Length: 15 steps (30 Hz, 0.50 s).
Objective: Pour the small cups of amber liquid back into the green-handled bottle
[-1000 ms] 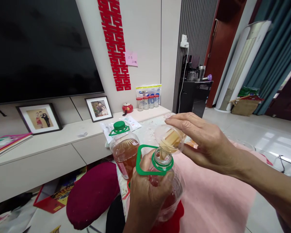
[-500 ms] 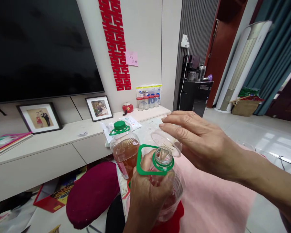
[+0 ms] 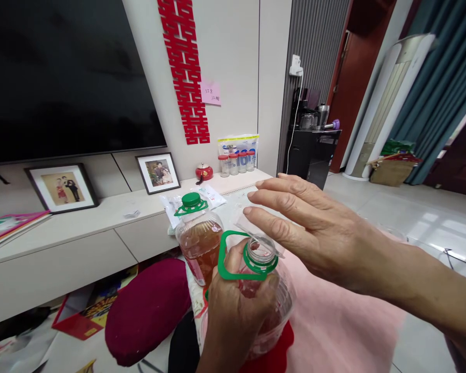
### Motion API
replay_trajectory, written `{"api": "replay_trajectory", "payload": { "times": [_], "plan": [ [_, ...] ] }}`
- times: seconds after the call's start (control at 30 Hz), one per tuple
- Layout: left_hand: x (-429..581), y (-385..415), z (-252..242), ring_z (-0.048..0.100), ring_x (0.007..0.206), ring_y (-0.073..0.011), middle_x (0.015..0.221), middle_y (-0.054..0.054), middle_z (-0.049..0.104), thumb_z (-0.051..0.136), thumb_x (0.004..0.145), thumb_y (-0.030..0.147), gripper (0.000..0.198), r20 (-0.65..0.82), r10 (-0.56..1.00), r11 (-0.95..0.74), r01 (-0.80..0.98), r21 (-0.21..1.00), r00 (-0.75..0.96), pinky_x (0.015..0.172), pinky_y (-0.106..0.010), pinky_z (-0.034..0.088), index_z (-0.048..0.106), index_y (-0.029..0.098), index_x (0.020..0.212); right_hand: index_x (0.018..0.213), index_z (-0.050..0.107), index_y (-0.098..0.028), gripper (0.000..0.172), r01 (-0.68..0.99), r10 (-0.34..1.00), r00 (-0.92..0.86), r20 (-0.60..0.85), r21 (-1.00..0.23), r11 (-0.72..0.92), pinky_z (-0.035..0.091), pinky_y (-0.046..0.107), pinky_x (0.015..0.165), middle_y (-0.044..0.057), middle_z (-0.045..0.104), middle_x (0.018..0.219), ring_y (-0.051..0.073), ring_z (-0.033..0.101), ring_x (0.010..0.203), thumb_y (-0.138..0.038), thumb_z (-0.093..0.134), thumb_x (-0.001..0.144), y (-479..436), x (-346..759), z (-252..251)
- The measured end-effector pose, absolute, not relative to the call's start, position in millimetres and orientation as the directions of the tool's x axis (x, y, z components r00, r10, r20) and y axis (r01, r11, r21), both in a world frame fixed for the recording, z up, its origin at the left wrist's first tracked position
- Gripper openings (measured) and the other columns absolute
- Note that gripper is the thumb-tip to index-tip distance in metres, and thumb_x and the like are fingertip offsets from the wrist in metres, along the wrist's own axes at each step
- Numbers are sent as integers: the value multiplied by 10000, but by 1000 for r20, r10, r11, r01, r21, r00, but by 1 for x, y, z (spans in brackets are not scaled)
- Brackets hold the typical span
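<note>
My left hand [image 3: 241, 305] is wrapped round the neck of a clear plastic jug [image 3: 283, 298] with a green handle ring [image 3: 223, 259]; the jug's mouth is uncovered. Above the mouth, my right hand [image 3: 310, 225] holds a thin, clear, round plastic piece [image 3: 256, 231], lid- or bowl-like. It is tilted, with its lower edge at the mouth. The right fingers reach out over it and the thumb is hidden. A second jug [image 3: 202, 241], green-capped and part-filled with brownish liquid, stands behind to the left.
Beneath the jug lie a red mat [image 3: 281, 349] and a pink cloth [image 3: 334, 321]. A maroon round stool [image 3: 149, 311] is at the left. The low white cabinet [image 3: 116, 228] bears framed photos [image 3: 159, 173], a red pot [image 3: 204, 171] and several red-lidded jars [image 3: 233, 165].
The clear plastic piece has tilted more steeply over the jug mouth. My right fingers have shifted left and spread somewhat. The light-brown bits seen in the mouth are gone from there; my left hand keeps its grip.
</note>
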<state>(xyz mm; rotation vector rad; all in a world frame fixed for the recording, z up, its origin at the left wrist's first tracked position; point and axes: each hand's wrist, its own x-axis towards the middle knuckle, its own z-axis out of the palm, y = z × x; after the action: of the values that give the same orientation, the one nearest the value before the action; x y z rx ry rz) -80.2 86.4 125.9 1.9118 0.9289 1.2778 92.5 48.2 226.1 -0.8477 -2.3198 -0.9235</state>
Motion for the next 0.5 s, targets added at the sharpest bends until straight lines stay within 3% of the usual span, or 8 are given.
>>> {"api": "replay_trajectory", "payload": {
  "times": [0.23,0.5],
  "plan": [
    [-82,89,124,667,804,-205,855,-8,683,632,833,397,213,458,836,-532,239,812,302,1005,-450,571,663,218,944,1288,657,-35,336,697,350,-694,629,467,543,534,571,1137,183,649,1361,351,601,1338,-99,363,1137,48,92,229],
    [-86,90,114,679,1051,-229,1088,-25,694,644,890,422,294,435,842,-520,263,813,319,984,-395,572,648,243,1124,1289,643,-43,286,682,326,-700,636,458,571,514,549,1175,168,648,1368,337,584,1360,-89,415,1122,46,92,230]
  ]
}}
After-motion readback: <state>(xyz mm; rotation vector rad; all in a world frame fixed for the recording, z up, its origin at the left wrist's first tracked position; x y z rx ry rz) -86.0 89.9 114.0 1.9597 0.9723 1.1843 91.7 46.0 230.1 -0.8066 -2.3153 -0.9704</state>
